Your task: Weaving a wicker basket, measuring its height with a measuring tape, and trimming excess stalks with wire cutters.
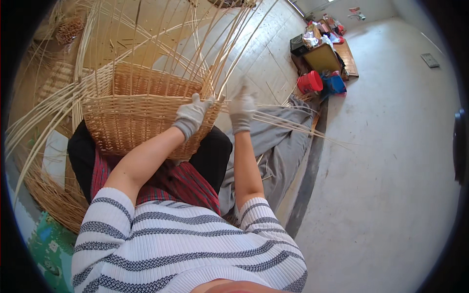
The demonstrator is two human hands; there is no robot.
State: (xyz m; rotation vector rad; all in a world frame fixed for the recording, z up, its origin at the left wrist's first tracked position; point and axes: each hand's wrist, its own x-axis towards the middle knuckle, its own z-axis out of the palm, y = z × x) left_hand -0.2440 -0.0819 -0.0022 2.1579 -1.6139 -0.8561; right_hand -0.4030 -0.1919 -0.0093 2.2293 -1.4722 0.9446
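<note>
A half-woven wicker basket (141, 117) rests across my lap, tilted toward me. Tall unwoven stakes rise from its far side, and bundles of loose rods (46, 110) fan out past its left end. My left hand (192, 116), in a pale work glove, grips the near rim close to the right corner. Just right of that corner, my right hand (243, 110), gloved too, is raised and smeared by motion. Its fingers are too blurred to read, and whether it holds anything cannot be made out. Several pale rods (283, 122) stretch right from the corner, passing behind or beneath this hand.
A grey cloth (278, 146) covers the floor to my right. Beyond it stand a red bucket (309, 82), a blue container (333, 84) and a cluttered cabinet (322, 58) against the pale wall (386, 146). Thin wicker rods (49, 188) lie heaped at my left.
</note>
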